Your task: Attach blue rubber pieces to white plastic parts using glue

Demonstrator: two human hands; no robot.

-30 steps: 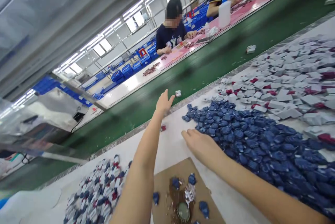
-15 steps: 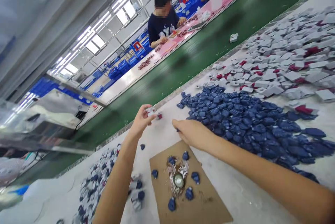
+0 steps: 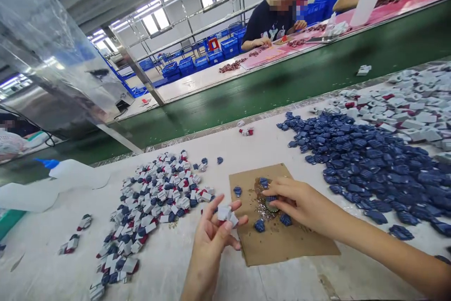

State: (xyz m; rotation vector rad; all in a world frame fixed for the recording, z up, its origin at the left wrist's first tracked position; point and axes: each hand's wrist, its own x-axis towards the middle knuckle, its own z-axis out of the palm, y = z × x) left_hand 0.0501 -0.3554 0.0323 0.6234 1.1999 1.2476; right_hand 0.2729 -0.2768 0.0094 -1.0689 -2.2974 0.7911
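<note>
My left hand [image 3: 216, 230] holds a small light-grey plastic piece [image 3: 225, 213] between thumb and fingers, just left of a brown cardboard sheet [image 3: 278, 244]. Over the cardboard, my right hand [image 3: 294, 200] pinches a small dark-blue piece [image 3: 270, 198] beside a smeared patch with a round metal cap, now mostly hidden by the fingers. Other blue pieces lie apart on the sheet, one blue piece [image 3: 237, 191] near its left edge and another [image 3: 260, 225] lower down.
A heap of blue pieces [image 3: 352, 160] spreads at right, with grey pieces [image 3: 416, 108] behind it. Joined grey-and-blue pieces [image 3: 151, 197] pile at left, near white bottles [image 3: 81, 174]. Beyond runs a green conveyor belt [image 3: 218, 104]; a co-worker [image 3: 271, 24] sits across it.
Both hands have come back from the table's far side. My left hand has brought the grey piece nearer; my right is now over the cardboard on a blue piece. The view has turned.
</note>
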